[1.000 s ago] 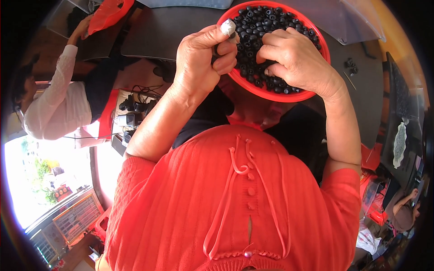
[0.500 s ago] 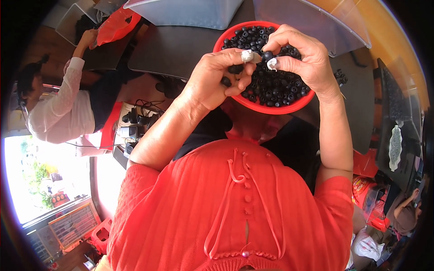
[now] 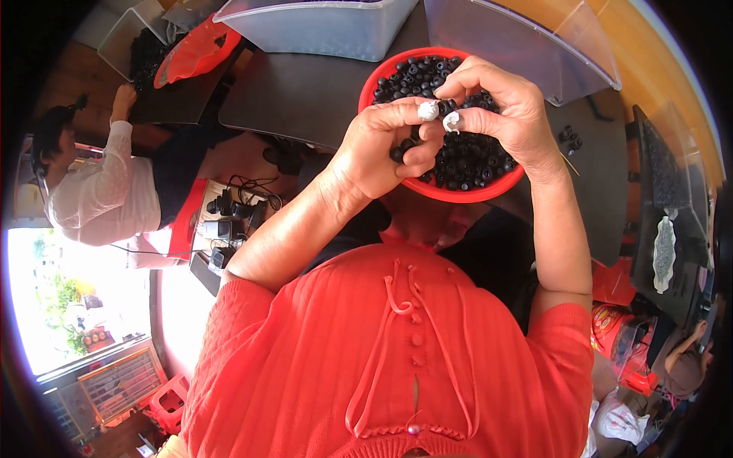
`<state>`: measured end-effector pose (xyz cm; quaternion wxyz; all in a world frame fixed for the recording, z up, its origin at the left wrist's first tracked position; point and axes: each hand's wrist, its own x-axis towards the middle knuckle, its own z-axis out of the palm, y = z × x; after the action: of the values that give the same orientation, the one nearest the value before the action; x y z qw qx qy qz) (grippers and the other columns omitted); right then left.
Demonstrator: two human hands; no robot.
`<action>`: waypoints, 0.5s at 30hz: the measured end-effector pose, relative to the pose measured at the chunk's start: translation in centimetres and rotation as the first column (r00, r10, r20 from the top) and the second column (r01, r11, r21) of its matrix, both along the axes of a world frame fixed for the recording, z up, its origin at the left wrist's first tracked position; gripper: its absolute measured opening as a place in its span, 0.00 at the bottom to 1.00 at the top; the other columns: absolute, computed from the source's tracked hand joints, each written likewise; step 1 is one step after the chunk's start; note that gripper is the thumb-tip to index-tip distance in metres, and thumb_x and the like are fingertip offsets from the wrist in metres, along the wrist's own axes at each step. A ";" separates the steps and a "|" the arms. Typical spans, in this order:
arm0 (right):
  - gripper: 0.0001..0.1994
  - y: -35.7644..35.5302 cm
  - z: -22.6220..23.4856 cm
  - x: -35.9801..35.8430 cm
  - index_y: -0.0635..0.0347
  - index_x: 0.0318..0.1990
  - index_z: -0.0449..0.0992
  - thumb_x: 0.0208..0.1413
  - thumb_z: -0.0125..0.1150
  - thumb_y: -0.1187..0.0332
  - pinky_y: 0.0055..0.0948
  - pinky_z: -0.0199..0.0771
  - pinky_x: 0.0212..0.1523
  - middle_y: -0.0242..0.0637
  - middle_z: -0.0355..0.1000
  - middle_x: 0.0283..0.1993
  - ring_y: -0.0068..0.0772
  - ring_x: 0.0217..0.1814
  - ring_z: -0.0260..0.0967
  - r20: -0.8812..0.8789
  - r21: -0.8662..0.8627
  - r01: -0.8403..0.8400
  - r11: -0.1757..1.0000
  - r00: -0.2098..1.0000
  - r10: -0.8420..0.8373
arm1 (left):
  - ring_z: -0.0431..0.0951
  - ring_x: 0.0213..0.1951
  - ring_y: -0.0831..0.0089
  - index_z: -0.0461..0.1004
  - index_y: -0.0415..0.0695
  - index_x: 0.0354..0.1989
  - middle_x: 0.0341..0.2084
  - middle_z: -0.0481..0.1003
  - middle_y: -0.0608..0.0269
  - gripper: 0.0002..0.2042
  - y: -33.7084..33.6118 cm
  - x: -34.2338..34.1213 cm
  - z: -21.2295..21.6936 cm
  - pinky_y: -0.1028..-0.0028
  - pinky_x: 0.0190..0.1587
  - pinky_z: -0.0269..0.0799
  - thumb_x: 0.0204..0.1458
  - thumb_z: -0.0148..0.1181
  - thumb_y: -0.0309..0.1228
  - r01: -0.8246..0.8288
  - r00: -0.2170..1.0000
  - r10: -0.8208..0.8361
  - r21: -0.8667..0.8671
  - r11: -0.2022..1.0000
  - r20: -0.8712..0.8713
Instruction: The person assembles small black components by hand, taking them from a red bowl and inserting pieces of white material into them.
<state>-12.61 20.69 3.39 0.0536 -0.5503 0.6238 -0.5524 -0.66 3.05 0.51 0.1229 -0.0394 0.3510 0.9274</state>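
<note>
Both my hands are raised over a round red basin (image 3: 467, 196) filled with small black ring-like pieces (image 3: 466, 164). One small black round piece (image 3: 447, 107) is pinched between the thumb and forefinger of my right hand (image 3: 515, 114). My left hand (image 3: 374, 149) meets it there, its thumb tip touching or almost touching that piece. More black pieces (image 3: 398, 153) are tucked under the curled fingers of my left hand. White wrapping covers both thumb tips. The far side of the piece is hidden by my fingers.
Translucent plastic bins (image 3: 328, 34) stand on the dark table (image 3: 282, 91) behind the basin. Several loose black pieces (image 3: 569, 140) lie right of it. At the left a co-worker (image 3: 107, 183) sits near a tilted red basin (image 3: 197, 52) and a bin of black pieces.
My hands have come closer together, and the left thumb now meets the piece in my right fingers. The co-worker's hand has come away from the tilted red basin.
</note>
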 end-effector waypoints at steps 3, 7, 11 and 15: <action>0.09 0.1 -0.3 -0.1 0.61 0.38 0.82 0.48 0.71 0.75 0.25 0.69 0.44 0.29 0.76 0.35 0.22 0.39 0.70 0.113 0.013 0.015 1.000 0.993 -0.016 | 0.59 0.20 0.78 0.73 0.42 0.42 0.26 0.67 0.68 0.11 0.4 0.1 0.2 0.78 0.19 0.51 0.61 0.56 0.37 0.000 1.000 0.001 0.043 0.999 -0.024; 0.08 -0.2 -0.6 -0.1 0.60 0.38 0.82 0.49 0.70 0.75 0.24 0.69 0.44 0.28 0.76 0.36 0.22 0.40 0.70 0.121 -0.036 -0.004 0.999 0.993 0.009 | 0.61 0.20 0.77 0.71 0.41 0.39 0.25 0.67 0.67 0.10 0.8 -0.1 0.1 0.78 0.19 0.53 0.63 0.51 0.36 0.002 1.000 -0.001 0.133 0.991 -0.006; 0.07 -0.6 -0.6 0.1 0.63 0.38 0.80 0.50 0.68 0.75 0.28 0.71 0.43 0.31 0.75 0.37 0.27 0.40 0.71 -0.044 -0.065 0.073 0.995 0.996 -0.076 | 0.61 0.21 0.78 0.70 0.42 0.42 0.27 0.66 0.68 0.10 1.2 0.3 0.5 0.78 0.20 0.52 0.67 0.48 0.36 -0.021 0.999 0.024 0.137 0.990 -0.024; 0.09 -0.6 -0.3 0.0 0.64 0.38 0.78 0.49 0.68 0.77 0.30 0.72 0.43 0.35 0.73 0.37 0.33 0.40 0.72 -0.163 -0.061 0.090 0.994 0.982 -0.099 | 0.59 0.20 0.79 0.71 0.44 0.43 0.26 0.64 0.70 0.11 1.6 0.5 0.7 0.78 0.19 0.52 0.68 0.48 0.39 -0.140 0.989 0.142 -0.049 0.989 0.048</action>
<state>-12.58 20.11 3.06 -0.0397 -0.5652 0.6365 -0.5233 -0.20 4.62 1.20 0.0652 -0.0907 0.3653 0.9242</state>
